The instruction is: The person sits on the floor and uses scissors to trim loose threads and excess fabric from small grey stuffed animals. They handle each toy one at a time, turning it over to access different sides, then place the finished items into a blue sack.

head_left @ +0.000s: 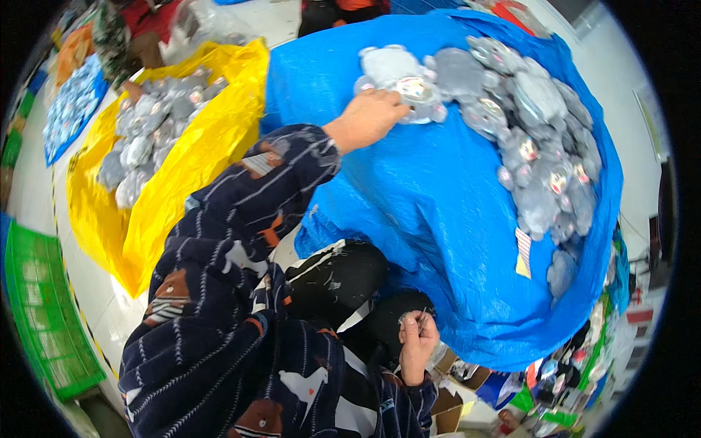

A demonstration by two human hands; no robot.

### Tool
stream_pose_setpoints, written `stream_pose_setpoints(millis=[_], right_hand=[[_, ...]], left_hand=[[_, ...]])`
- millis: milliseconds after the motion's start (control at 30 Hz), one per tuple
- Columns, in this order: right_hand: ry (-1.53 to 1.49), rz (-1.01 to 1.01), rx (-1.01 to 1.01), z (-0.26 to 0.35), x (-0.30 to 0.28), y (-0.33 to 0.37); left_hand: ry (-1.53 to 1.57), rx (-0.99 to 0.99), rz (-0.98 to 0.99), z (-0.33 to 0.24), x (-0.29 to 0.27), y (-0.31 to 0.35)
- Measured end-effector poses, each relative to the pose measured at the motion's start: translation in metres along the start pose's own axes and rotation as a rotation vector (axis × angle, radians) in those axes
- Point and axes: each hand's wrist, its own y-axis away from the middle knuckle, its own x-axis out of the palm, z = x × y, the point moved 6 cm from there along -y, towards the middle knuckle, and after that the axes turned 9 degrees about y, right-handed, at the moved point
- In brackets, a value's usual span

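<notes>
My left hand (367, 118) reaches out over the blue woven sheet (394, 190), fingers closed on the near edge of a grey plush toy (394, 69) with a pale face. That toy lies flat at the left end of a pile of similar grey plush toys (540, 102). Close to my lap, my right hand (418, 337) is pinched shut, thumb against fingers. Something thin and small seems to stick out of the pinch, too small to name.
A yellow sack (219, 109) full of more grey plush toys (150, 135) lies open on the left. A green plastic crate (55, 306) stands on the floor beyond it. Cardboard boxes (447, 409) and mixed clutter (569, 372) sit at lower right. A patterned strip (523, 252) lies on the blue sheet.
</notes>
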Motion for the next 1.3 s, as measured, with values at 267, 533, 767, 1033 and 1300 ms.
stream_pose_setpoints(millis=[267, 533, 767, 1033, 1300], right_hand=[[-0.399, -0.026, -0.041, 0.042, -0.005, -0.01], [-0.468, -0.114, 0.039, 0.007, -0.005, -0.006], [0.341, -0.232, -0.45, 0.046, -0.046, 0.015], [0.525, -0.128, -0.467, 0.023, -0.054, 0.044], [0.631, -0.098, -0.543, 0.016, -0.055, 0.059]], left_hand=[[0.447, 0.307, -0.083, -0.188, -0.074, 0.048], [0.794, 0.187, 0.082, -0.241, -0.034, 0.111], [0.937, -0.27, 0.201, -0.185, -0.032, 0.115], [1.199, -0.407, 0.552, -0.194, 0.0, 0.156], [1.216, -0.17, 0.733, -0.198, 0.007, 0.155]])
